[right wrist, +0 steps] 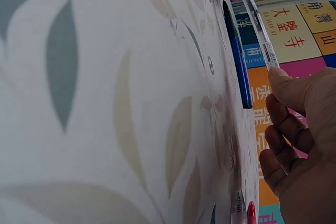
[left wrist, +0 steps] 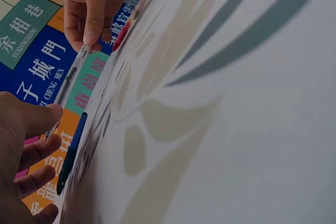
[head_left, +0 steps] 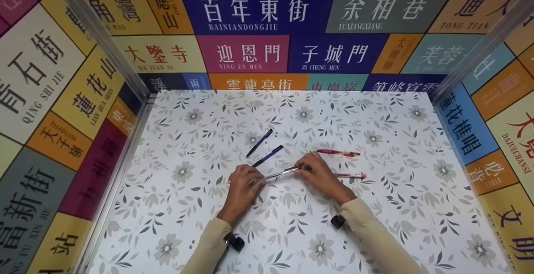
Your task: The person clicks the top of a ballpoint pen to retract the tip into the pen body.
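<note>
A clear-barrelled pen (head_left: 278,174) is held slightly above the tabletop between both hands. My left hand (head_left: 243,185) pinches one end with thumb and forefinger; the other fingers (left wrist: 35,183) are spread loosely. At the opposite end, my right hand (head_left: 320,177) pinches the pen with its thumb on top, close to a label on the barrel (right wrist: 257,22). Two blue pens, one farther (head_left: 259,142) and one nearer (head_left: 270,154), lie beyond the left hand. Beside the right hand lie a red pen (head_left: 338,152) and a clear pen with red parts (head_left: 352,175), partly covered by that hand.
A white tablecloth (head_left: 292,219) with grey and beige leaves and flowers covers the table. Panels with Chinese street names (head_left: 254,7) stand at the back and both sides, with clear corner strips (head_left: 104,36) between them. Dark cameras sit at both wrists.
</note>
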Demonstrator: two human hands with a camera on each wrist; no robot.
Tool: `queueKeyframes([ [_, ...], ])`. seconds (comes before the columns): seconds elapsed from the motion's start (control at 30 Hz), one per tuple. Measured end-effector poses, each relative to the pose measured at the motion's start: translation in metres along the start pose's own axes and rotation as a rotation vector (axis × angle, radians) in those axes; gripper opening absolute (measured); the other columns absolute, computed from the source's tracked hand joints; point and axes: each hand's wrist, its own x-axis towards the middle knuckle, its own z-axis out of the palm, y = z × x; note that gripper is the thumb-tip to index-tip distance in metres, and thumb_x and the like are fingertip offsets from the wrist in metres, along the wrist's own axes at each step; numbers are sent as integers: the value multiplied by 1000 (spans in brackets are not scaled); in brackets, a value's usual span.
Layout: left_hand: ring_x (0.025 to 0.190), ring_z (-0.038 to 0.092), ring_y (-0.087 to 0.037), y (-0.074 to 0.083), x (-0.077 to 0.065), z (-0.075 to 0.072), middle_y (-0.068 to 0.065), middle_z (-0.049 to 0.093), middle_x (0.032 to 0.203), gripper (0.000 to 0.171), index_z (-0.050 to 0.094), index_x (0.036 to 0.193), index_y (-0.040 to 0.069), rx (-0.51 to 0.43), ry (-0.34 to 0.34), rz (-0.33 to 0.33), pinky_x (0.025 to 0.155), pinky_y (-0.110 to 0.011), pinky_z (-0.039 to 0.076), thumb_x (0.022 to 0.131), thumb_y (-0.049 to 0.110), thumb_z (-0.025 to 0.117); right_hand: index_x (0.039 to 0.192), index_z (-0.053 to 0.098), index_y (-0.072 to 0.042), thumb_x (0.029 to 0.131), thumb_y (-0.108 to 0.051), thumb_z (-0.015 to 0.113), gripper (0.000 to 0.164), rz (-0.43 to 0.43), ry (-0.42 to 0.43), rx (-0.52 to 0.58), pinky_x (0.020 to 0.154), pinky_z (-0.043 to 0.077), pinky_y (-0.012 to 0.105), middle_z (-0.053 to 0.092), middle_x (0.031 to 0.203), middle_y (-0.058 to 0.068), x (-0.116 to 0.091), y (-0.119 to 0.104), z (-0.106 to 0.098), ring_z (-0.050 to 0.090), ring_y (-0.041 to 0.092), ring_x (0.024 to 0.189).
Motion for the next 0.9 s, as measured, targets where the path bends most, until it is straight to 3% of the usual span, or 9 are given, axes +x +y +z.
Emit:
queueKeyframes([
  [0.17, 109, 61, -26, 5, -1, 3, -1, 75, 103, 11, 85, 95, 11, -10, -8, 21, 95, -52, 46, 88, 8, 92, 103, 79, -8, 89, -5, 89, 18, -46, 36, 7, 83, 48, 26, 68, 99, 5, -4, 2, -4, 59, 23, 96],
  [0.33, 105, 63, -27, 10, -1, 6, -4, 76, 100, 11, 84, 95, 8, -35, -12, 61, 94, -50, 49, 87, 5, 92, 102, 78, -5, 87, 0, 89, 18, -100, 62, 13, 85, 46, 28, 70, 98, 7, -9, 2, -10, 59, 26, 96],
  [0.63, 99, 63, -26, 18, -1, 20, -4, 76, 95, 10, 84, 93, 5, -63, -14, 108, 91, -48, 51, 86, 3, 90, 106, 80, -11, 89, 0, 88, 22, -36, 69, 24, 97, 46, 31, 73, 106, 3, -26, 0, -24, 61, 24, 108],
  [0.77, 96, 65, -27, 23, -1, 27, -4, 77, 92, 9, 83, 91, 6, -56, -16, 149, 88, -46, 52, 86, 3, 90, 105, 80, -12, 88, 0, 88, 22, -36, 98, 20, 95, 50, 34, 73, 106, 2, -33, 1, -31, 62, 24, 107],
  [0.9, 98, 66, -25, 32, -1, 33, -1, 78, 93, 10, 84, 92, 9, -22, -44, 129, 86, -46, 50, 86, 7, 91, 103, 80, -12, 90, 1, 87, 20, -7, 131, 55, 91, 57, 44, 74, 104, 3, -40, -4, -37, 63, 25, 104],
])
